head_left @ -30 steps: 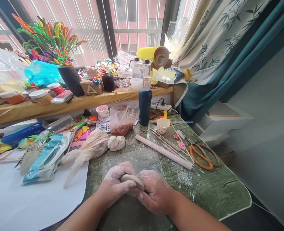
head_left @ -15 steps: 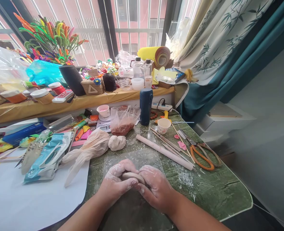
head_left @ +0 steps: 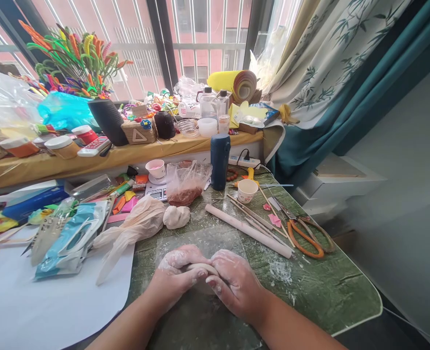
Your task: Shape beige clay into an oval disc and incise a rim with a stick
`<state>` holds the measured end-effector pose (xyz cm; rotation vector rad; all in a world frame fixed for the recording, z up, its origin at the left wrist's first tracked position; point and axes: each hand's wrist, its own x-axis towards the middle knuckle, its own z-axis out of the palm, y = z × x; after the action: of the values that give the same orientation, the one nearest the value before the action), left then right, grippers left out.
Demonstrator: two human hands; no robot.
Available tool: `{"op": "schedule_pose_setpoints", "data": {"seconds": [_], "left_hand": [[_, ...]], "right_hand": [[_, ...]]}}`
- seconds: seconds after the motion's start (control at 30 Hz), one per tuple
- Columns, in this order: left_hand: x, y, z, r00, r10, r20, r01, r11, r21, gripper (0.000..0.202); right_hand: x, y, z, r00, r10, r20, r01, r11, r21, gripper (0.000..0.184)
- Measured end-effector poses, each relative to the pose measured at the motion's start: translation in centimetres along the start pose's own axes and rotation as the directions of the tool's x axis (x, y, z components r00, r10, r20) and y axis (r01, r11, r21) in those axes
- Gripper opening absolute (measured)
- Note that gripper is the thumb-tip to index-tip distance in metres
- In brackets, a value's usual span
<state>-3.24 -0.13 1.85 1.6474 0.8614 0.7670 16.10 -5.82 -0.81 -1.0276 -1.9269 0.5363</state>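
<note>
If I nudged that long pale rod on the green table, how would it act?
The long pale rod would probably roll sideways, since it looks round and smooth. Pushed toward the thin sticks just beyond it, it might soon bump into them. Lifted, it would likely stay stiff, as it looks straight and fairly thick.

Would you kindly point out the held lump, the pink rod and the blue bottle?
Held lump (head_left: 204, 267): head view, exposed edge.
Pink rod (head_left: 248, 230): head view, mid-length.
Blue bottle (head_left: 220, 163): head view, middle body.
</note>
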Motion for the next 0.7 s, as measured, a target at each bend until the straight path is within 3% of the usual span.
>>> {"op": "schedule_pose_setpoints", "data": {"seconds": [0.13, 0.2, 0.3, 0.4, 0.57, 0.7], "left_hand": [[-0.05, -0.68, -0.07, 0.985, -0.066, -0.162, 0.036, 0.983, -0.178, 0.027], [0.07, -0.77, -0.14, 0.990, -0.084, -0.117, 0.057, 0.973, -0.222, 0.032], [0.21, -0.73, -0.20, 0.997, -0.068, -0.022, 0.065, 0.991, -0.121, 0.030], [0.06, -0.91, -0.25, 0.997, -0.046, -0.068, 0.044, 0.999, -0.031, 0.023], [-0.36, -1.08, -0.41, 0.992, 0.048, -0.119, -0.056, 0.996, -0.070, 0.024], [-0.14, -0.19, -0.47, 0.995, 0.094, 0.013, -0.093, 0.993, -0.075, 0.038]], "right_hand": [[0.22, 0.09, -0.09, 0.989, 0.149, 0.017, -0.150, 0.987, 0.064, 0.040], [0.23, 0.25, -0.06, 0.989, 0.143, 0.025, -0.145, 0.988, 0.056, 0.037], [0.16, 0.44, 0.04, 0.993, 0.115, 0.037, -0.117, 0.992, 0.051, 0.036], [0.20, 0.46, 0.11, 0.992, 0.124, 0.030, -0.127, 0.987, 0.095, 0.035], [0.36, 0.46, 0.12, 0.988, 0.152, 0.028, -0.154, 0.984, 0.086, 0.034], [0.07, 0.66, 0.16, 0.993, 0.115, 0.029, -0.116, 0.993, 0.015, 0.037]]}}
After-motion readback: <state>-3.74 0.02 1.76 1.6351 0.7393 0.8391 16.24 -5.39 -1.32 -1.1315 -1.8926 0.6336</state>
